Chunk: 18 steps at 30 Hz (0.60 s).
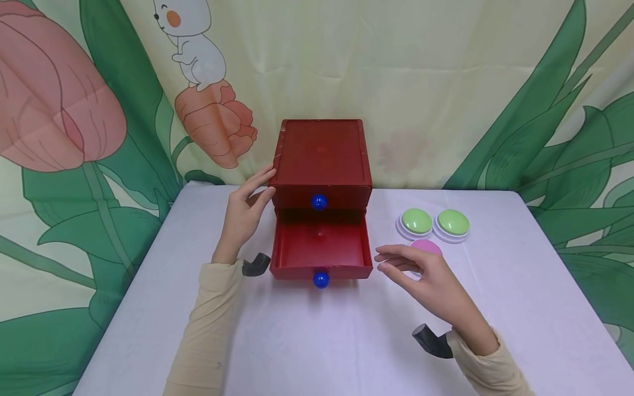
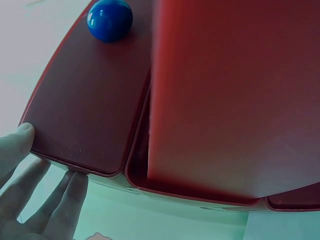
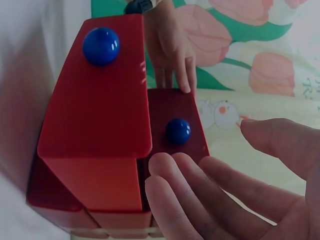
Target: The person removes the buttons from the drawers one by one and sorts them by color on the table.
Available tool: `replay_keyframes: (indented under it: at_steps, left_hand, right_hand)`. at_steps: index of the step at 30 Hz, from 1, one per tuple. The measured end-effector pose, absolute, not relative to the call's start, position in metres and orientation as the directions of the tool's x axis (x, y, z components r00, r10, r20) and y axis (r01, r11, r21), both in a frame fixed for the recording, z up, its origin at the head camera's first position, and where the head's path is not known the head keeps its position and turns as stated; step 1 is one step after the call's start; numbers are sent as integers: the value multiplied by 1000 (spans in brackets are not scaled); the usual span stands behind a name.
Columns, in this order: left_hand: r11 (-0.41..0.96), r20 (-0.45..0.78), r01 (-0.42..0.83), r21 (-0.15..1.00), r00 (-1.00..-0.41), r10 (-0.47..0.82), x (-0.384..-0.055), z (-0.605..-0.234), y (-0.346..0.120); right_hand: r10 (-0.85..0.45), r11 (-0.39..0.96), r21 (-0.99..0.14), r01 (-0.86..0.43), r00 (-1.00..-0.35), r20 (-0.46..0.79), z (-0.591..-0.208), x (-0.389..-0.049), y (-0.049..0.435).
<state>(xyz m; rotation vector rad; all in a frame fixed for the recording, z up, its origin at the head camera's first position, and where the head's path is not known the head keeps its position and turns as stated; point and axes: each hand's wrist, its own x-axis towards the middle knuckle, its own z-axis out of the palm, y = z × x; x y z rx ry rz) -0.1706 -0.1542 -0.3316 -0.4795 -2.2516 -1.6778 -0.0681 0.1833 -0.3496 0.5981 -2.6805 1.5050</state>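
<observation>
A red cabinet (image 1: pixel 322 154) stands at the back middle of the table, its upper drawer closed with a blue knob (image 1: pixel 319 202). Below it a drawer (image 1: pixel 321 273) is pulled out, and its bare red floor shows. My left hand (image 1: pixel 242 214) rests on the cabinet's upper left side; in the left wrist view, thumb (image 2: pixel 17 142) and fingers touch the edge beside the upper drawer's front. Just right of the pulled-out drawer hovers my right hand (image 1: pixel 431 280), fingers slightly bent, holding nothing. In the right wrist view its fingers (image 3: pixel 190 200) lie in front of the cabinet.
Two green-topped round buttons (image 1: pixel 417 221) with white bases sit right of the cabinet. A pink-topped one (image 1: pixel 427 246) is partly hidden behind my right hand. White cloth (image 1: pixel 317 341) covers the table; a printed curtain (image 1: pixel 411 99) hangs close behind the cabinet.
</observation>
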Motion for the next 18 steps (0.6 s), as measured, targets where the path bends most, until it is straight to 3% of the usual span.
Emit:
replay_keyframes:
  at_steps: [11, 18]
  left_hand:
    - [245, 429, 436, 866, -900, 83, -190, -356, -163]
    - [247, 417, 424, 871, -905, 82, -184, -347, -159]
  right_hand:
    - [-359, 482, -835, -263, -929, 86, -348, -62, 168]
    - [-414, 485, -823, -295, -907, 81, -352, -62, 162]
